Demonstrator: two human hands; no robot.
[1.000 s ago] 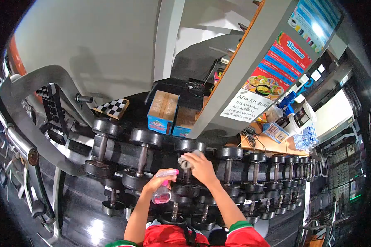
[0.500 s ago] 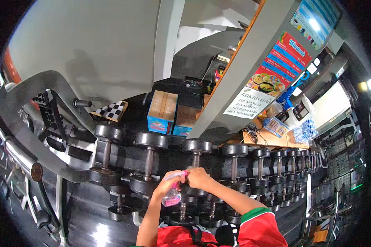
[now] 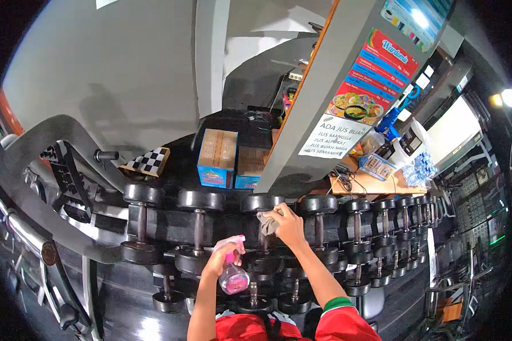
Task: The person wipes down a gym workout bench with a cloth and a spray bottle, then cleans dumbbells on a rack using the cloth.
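Observation:
My left hand (image 3: pixel 223 258) is wrapped round a clear spray bottle (image 3: pixel 235 279) with a pink and white trigger head, held above the lower row of weights. A greyish cloth (image 3: pixel 269 223) is pinched in my right hand (image 3: pixel 288 226). That cloth lies against the handle of a black dumbbell (image 3: pixel 263 202) on the upper row, just below its far head. Part of the handle is hidden by the cloth and my fingers. Another dumbbell (image 3: pixel 199 227) rests to the left and one more dumbbell (image 3: pixel 319 227) to the right.
Several dumbbells line a two-tier rack, running off to the right. A grey machine frame (image 3: pixel 105 199) stands at the left. Behind the rack are cardboard boxes (image 3: pixel 218 156), a checkered board (image 3: pixel 147 161), a pillar with posters (image 3: pixel 337 135) and a wooden table (image 3: pixel 358 184).
My hands have moved apart. My right hand went forward to the dumbbell's upper handle, and the cloth now shows in it. The spray bottle shifted slightly back and left. The view has turned a little.

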